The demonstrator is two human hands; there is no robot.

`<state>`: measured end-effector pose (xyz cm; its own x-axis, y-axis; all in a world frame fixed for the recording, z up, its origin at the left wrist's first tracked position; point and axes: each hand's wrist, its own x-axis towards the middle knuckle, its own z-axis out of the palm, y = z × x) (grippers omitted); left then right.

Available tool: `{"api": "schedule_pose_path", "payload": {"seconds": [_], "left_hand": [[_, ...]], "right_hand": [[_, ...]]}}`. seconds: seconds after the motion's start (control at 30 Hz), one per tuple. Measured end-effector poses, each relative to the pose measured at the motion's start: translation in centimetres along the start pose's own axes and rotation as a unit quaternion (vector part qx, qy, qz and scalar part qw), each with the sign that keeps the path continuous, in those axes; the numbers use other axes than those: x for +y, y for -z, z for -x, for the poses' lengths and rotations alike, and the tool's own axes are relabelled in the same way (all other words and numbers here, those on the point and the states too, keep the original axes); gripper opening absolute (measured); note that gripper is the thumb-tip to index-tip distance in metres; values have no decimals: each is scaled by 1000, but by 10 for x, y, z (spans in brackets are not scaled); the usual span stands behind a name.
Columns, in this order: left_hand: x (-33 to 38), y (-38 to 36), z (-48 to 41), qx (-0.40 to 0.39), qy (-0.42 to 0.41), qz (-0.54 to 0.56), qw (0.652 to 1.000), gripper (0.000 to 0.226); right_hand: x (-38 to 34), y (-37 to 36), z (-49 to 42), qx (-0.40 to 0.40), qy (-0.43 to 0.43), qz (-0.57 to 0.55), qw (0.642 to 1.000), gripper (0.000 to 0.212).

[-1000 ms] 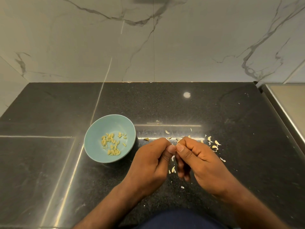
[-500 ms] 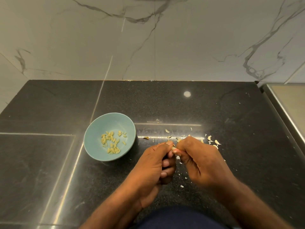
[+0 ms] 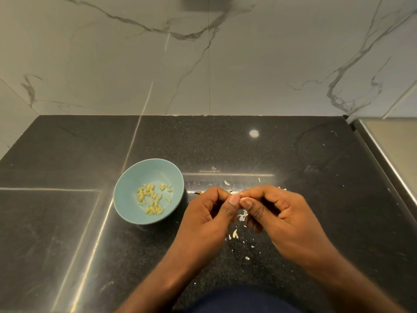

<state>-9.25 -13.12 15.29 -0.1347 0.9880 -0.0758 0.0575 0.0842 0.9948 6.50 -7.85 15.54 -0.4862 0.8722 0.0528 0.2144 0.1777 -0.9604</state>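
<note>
The left hand (image 3: 206,214) and right hand (image 3: 279,214), fingers curled, pinch a small seed (image 3: 239,195), mostly hidden, between their meeting thumb and forefinger tips above the tabletop (image 3: 327,195), right of the blue bowl (image 3: 130,184).

our bare left hand (image 3: 203,213) and bare right hand (image 3: 286,218) had short, plain thumbnails, and both forearms were uncovered; between them showed a dark navy fabric garment (image 3: 243,300) that we wore.
</note>
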Motion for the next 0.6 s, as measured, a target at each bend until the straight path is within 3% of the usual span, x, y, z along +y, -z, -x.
{"api": "schedule_pose_path", "payload": {"seconds": [0.17,0.27,0.4,0.6], "left_hand": [[0,-1,5,2,-27,-40,999,23],[1,1,8,17,-19,-6,1000,21],[3,1,12,68,-67,-4,995,24],[4,-12,23,-8,-46,-47,998,43]], "right_hand": [[-4,-3,6,1,25,27,999,15],[-5,-4,11,53,-2,-31,998,14],[-7,2,17,85,-34,-134,987,11],[-14,-1,30,70,6,-63,996,13]]}}
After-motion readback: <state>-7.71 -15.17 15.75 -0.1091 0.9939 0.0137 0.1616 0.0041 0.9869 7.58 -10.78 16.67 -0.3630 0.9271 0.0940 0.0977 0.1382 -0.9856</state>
